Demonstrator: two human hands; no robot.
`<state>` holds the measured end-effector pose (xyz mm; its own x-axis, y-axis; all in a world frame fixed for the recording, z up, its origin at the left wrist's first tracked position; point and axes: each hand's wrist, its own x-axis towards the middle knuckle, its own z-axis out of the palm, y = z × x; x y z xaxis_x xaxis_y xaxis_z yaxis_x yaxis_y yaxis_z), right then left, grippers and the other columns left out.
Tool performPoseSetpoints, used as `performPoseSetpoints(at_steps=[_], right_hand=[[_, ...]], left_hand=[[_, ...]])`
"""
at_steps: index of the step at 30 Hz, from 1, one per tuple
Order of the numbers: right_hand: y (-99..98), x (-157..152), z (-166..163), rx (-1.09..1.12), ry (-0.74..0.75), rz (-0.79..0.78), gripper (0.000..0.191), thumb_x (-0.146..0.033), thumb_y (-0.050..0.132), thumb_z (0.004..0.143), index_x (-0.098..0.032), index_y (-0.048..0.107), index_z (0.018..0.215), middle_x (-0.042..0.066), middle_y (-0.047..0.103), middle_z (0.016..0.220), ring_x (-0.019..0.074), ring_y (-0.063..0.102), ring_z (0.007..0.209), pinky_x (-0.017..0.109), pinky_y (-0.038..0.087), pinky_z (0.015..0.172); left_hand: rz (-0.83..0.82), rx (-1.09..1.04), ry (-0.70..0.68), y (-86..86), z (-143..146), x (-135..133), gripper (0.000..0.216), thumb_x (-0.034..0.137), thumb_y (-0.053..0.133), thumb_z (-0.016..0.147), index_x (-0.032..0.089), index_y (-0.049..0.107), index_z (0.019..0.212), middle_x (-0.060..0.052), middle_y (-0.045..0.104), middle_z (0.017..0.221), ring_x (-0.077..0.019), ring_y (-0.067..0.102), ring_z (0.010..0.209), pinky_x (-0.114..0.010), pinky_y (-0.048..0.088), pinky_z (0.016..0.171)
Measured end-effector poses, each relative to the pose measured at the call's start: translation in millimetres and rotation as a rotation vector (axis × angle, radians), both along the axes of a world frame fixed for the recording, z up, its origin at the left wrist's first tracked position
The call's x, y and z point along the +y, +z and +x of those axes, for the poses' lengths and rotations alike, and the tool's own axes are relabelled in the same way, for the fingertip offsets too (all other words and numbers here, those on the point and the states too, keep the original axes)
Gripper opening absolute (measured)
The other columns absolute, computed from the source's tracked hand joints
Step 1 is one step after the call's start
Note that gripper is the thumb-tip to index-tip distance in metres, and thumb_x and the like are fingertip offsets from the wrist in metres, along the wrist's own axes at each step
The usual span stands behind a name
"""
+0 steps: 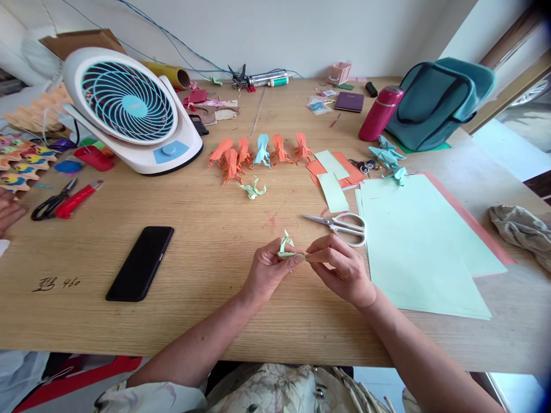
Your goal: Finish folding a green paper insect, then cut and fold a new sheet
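Note:
A small light-green folded paper figure (285,246) is pinched between the thumb and fingers of my left hand (269,267). My right hand (342,268) pinches a thin end of the same figure from the right side, its fingertips close to my left thumb. Beyond the hands stands a light-green paper figure (253,189) with curled limbs. Several orange folded paper insects (231,165) and one blue paper insect (262,150) form a row behind it. White-handled scissors (344,225) lie just past my right hand.
Large light-green sheets (417,241) lie on the right, with small cut paper pieces (334,192) nearby. A black phone (140,264) and a fan (133,109) are on the left. A pink bottle (381,113) and teal bag (439,106) stand back right. Another person's hand (9,211) shows far left.

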<state>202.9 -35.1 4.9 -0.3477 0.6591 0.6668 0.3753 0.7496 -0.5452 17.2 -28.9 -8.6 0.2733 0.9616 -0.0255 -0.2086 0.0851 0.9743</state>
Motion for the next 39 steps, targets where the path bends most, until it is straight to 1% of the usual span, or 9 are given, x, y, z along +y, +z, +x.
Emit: performPoseSetpoints(at_steps=[6,9,12,16,19,23,31,36,39], right_hand=[[0.5,0,1,-0.021,0.016,0.023,0.029,0.001,0.059,0.087,-0.023,0.064,0.102,0.006,0.063,0.092,0.0173,0.062,0.079,0.032,0.052,0.067],[2.4,0,-1,0.018,0.012,-0.020,0.028,0.001,0.058,0.088,-0.023,0.063,0.102,0.006,0.063,0.093,0.0169,0.063,0.080,0.032,0.052,0.069],[7.9,-2,-3,0.064,0.025,-0.143,0.022,-0.005,0.059,0.089,-0.022,0.063,0.101,0.007,0.063,0.094,0.0181,0.063,0.085,0.034,0.053,0.074],[15.8,-5,-4,0.121,0.015,-0.404,0.005,-0.017,0.060,0.091,-0.020,0.062,0.094,0.005,0.064,0.089,0.0184,0.062,0.084,0.034,0.051,0.077],[18.2,-6,-3,0.174,-0.050,-0.563,0.005,-0.017,0.060,0.091,-0.021,0.061,0.088,0.002,0.064,0.082,0.0157,0.060,0.078,0.030,0.050,0.074],[19.2,-3,2,0.132,-0.027,-0.673,0.004,-0.017,0.063,0.088,-0.021,0.063,0.088,0.000,0.064,0.082,0.0141,0.060,0.077,0.027,0.050,0.072],[20.2,1,8,0.106,0.038,-0.700,0.004,-0.017,0.066,0.086,-0.020,0.063,0.086,0.000,0.065,0.079,0.0129,0.060,0.073,0.026,0.050,0.069],[21.6,-1,4,0.067,-0.001,-0.629,0.008,-0.013,0.065,0.085,-0.020,0.060,0.083,0.000,0.064,0.076,0.0125,0.059,0.068,0.024,0.048,0.062],[21.2,-2,2,0.082,-0.018,-0.596,0.010,-0.012,0.064,0.085,-0.020,0.058,0.082,-0.001,0.062,0.076,0.0121,0.058,0.069,0.024,0.048,0.063]], left_hand=[[0.061,0.030,0.004,3.6,-1,0,0.021,0.035,0.079,0.077,0.017,0.070,0.072,0.004,0.053,0.060,-0.0086,0.042,0.060,-0.024,0.033,0.059],[0.101,0.046,0.011,3.4,-2,0,0.018,0.033,0.079,0.078,0.018,0.069,0.074,0.004,0.053,0.064,-0.0089,0.042,0.062,-0.023,0.034,0.060],[0.178,0.104,0.040,3.3,-5,1,0.017,0.031,0.078,0.080,0.018,0.068,0.075,0.004,0.053,0.066,-0.0090,0.041,0.063,-0.023,0.034,0.060],[0.302,0.204,0.036,5.1,-8,3,0.015,0.030,0.076,0.082,0.018,0.070,0.076,0.002,0.054,0.068,-0.0101,0.045,0.064,-0.023,0.036,0.061],[0.396,0.280,-0.005,6.4,-8,5,0.011,0.028,0.075,0.082,0.019,0.073,0.078,0.001,0.057,0.071,-0.0118,0.048,0.068,-0.024,0.038,0.064],[0.449,0.324,-0.026,8.1,-8,5,0.011,0.028,0.074,0.083,0.019,0.074,0.078,0.000,0.056,0.069,-0.0127,0.050,0.069,-0.025,0.039,0.066],[0.405,0.343,-0.040,9.4,-7,5,0.017,0.034,0.074,0.083,0.018,0.073,0.075,-0.001,0.058,0.070,-0.0141,0.052,0.069,-0.026,0.040,0.067],[0.355,0.311,-0.029,6.2,-5,6,0.019,0.035,0.076,0.081,0.018,0.073,0.073,0.000,0.057,0.069,-0.0134,0.051,0.068,-0.025,0.041,0.066],[0.287,0.272,-0.043,5.4,-4,6,0.020,0.035,0.077,0.079,0.017,0.072,0.073,0.000,0.057,0.071,-0.0128,0.050,0.069,-0.024,0.040,0.064]])
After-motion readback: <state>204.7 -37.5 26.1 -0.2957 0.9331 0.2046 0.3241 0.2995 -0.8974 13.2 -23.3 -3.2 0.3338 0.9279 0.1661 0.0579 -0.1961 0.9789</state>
